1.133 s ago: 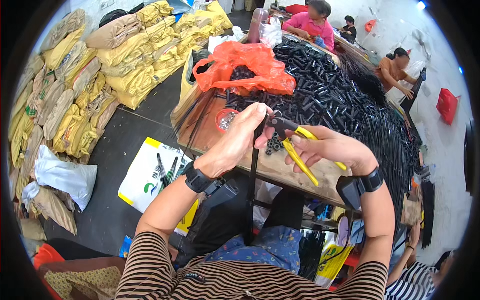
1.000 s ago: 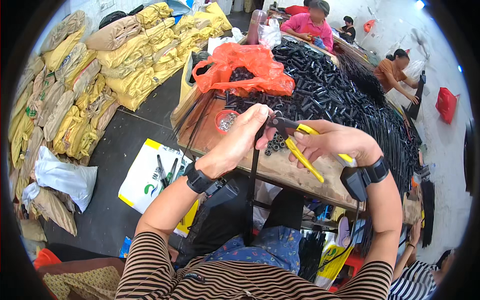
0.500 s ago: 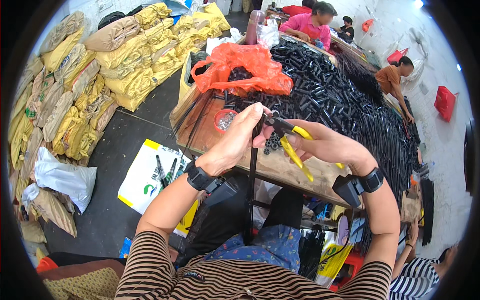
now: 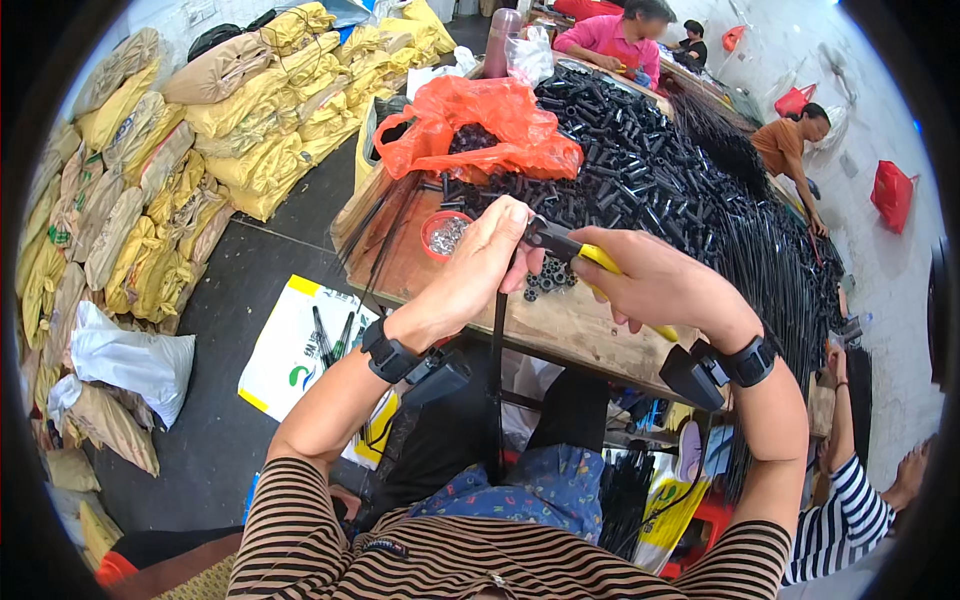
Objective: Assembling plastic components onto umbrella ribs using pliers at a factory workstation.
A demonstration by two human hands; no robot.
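My left hand [image 4: 478,262] is closed round the upper end of a long black rod [image 4: 497,375], which hangs down past the table edge toward my lap; I cannot tell whether it is one rod or a thin bundle. In my right hand [image 4: 660,283] are pliers with yellow handles [image 4: 600,259], the fingers wrapped round them. Their dark jaws [image 4: 548,238] meet the rod's top at my left fingertips. What sits between the jaws is too small to make out. Just below, several small round black pieces [image 4: 548,277] lie on the wooden table [image 4: 590,340].
A red bowl of small shiny metal parts [image 4: 447,236] stands beside my left hand. Behind it lie a crumpled red plastic bag [image 4: 480,125] and a heap of short black tubes [image 4: 625,150]. Long black rods [image 4: 765,275] spread along the right. Co-workers sit around; yellow sacks [image 4: 250,120] are stacked left.
The pliers' spread handles have come together in my right hand, and its fingers have closed further. The pliers lie flatter. At the right, a co-worker's arm has reached up toward the table.
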